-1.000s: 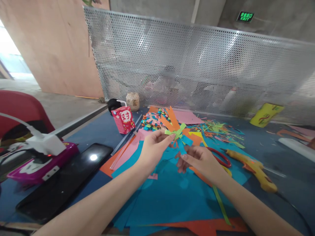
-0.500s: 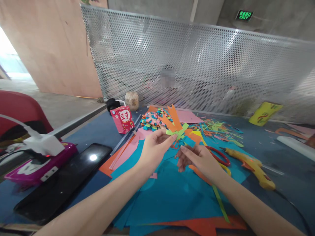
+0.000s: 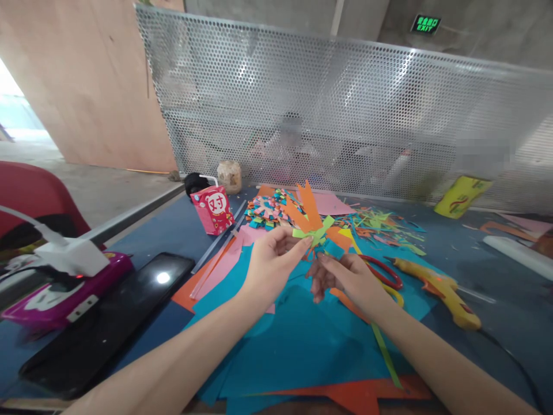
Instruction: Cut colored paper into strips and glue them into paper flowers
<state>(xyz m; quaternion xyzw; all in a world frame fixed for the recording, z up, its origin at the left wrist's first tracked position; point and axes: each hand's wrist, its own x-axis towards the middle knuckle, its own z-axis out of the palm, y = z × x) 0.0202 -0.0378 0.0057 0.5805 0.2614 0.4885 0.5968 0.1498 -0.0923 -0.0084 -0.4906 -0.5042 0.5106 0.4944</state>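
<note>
My left hand (image 3: 276, 259) pinches a small piece made of green paper strips (image 3: 318, 231) between thumb and fingers. Blue paper (image 3: 333, 249) shows just below and right of that piece; whether it is part of it I cannot tell. Close beside, my right hand (image 3: 339, 276) has its fingers curled, with the thumb tip near the lower side of the piece. What lies between those fingers is hidden. Orange paper strips (image 3: 307, 207) rise behind the green ones. Both hands are above stacked blue paper sheets (image 3: 302, 346).
To the right lie scissors with red and yellow handles (image 3: 391, 274) and a yellow hot glue gun (image 3: 440, 288). Paper scraps (image 3: 375, 225) and folded bits (image 3: 268, 208) spread behind. At left are a red drink box (image 3: 212, 210), a phone (image 3: 108, 323) and a purple power strip (image 3: 99, 294).
My right thumb has come slightly closer to the underside of the paper piece. My left hand keeps its pinch, and the whole view has shifted a little.
</note>
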